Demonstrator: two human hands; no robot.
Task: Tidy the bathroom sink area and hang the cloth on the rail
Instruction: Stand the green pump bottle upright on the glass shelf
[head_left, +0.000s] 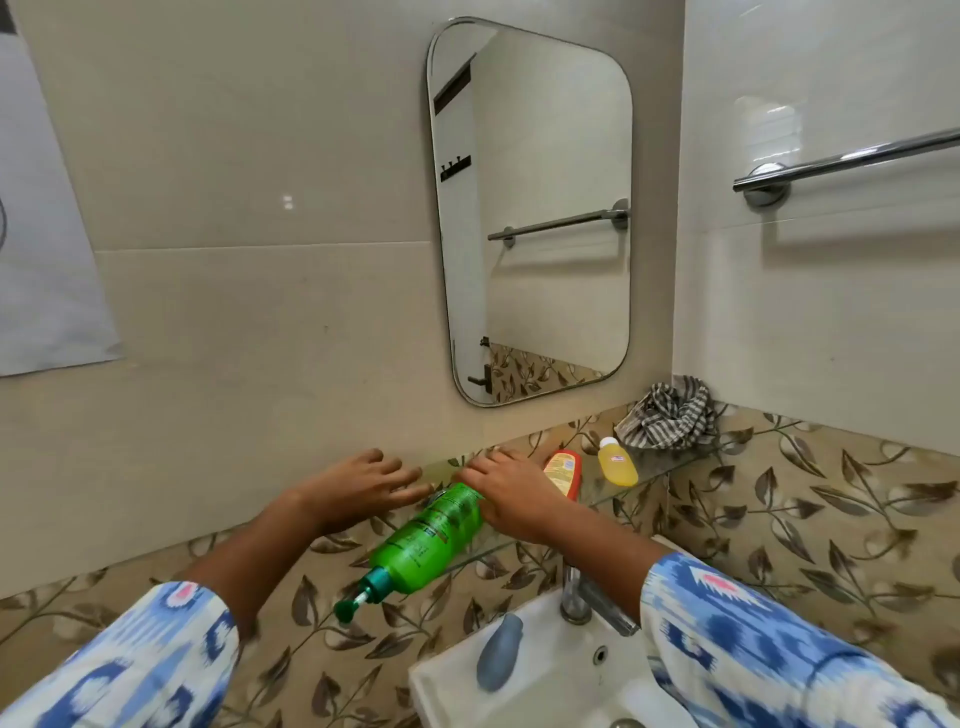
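A green pump bottle lies on its side on the glass shelf, its pump end sticking out over the shelf's front edge toward the lower left. My right hand covers the bottle's base end with the fingers curled over it. Just left of the base, my left hand hovers with fingers spread and nothing in it. A crumpled grey-and-white striped cloth sits in the shelf's far right corner. The chrome towel rail on the right wall is bare.
An orange-red tube and a small yellow bottle lie on the shelf right of my right hand. Below are the white sink, its chrome tap and a blue-grey object on the rim. A mirror hangs above.
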